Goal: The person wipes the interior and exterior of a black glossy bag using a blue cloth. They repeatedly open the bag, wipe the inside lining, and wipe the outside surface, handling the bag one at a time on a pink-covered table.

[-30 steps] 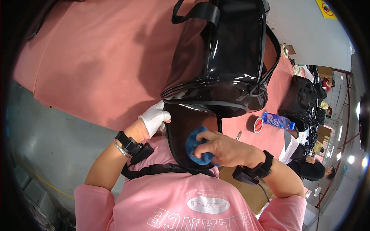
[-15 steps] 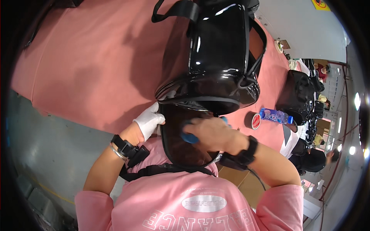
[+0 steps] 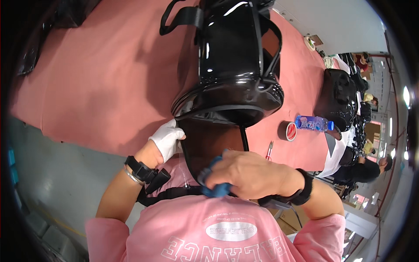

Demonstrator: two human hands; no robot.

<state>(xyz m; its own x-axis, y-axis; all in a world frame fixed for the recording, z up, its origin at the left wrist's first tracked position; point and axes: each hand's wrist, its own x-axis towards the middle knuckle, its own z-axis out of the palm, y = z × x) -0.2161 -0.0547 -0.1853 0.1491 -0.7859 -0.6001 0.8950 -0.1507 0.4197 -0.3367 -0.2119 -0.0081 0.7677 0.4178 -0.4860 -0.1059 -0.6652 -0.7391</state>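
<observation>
A glossy black bag (image 3: 227, 52) lies on the pink-covered table in front of me. Its dark, see-through flap (image 3: 214, 139) with a black edging hangs open toward my body. In a white glove, my left hand (image 3: 166, 140) pinches the flap's left edge close to the bag. My bare right hand (image 3: 242, 172) is closed around a blue cloth (image 3: 217, 190), which lies against the lower end of the flap near my shirt. The fingers of that hand partly cover the cloth and the flap's lower right corner.
Right of the bag are red-handled scissors (image 3: 269, 150), a tape roll (image 3: 288, 131) and a drink bottle (image 3: 313, 123). Another black bag (image 3: 338, 98) stands farther right. More black bags (image 3: 72, 12) sit at the far left of the pink table cover (image 3: 96, 83). Other people work at the right.
My right hand has drawn the blue cloth down the flap toward my body. My left hand keeps its hold on the edge. The view has shifted slightly, and the scissors now show.
</observation>
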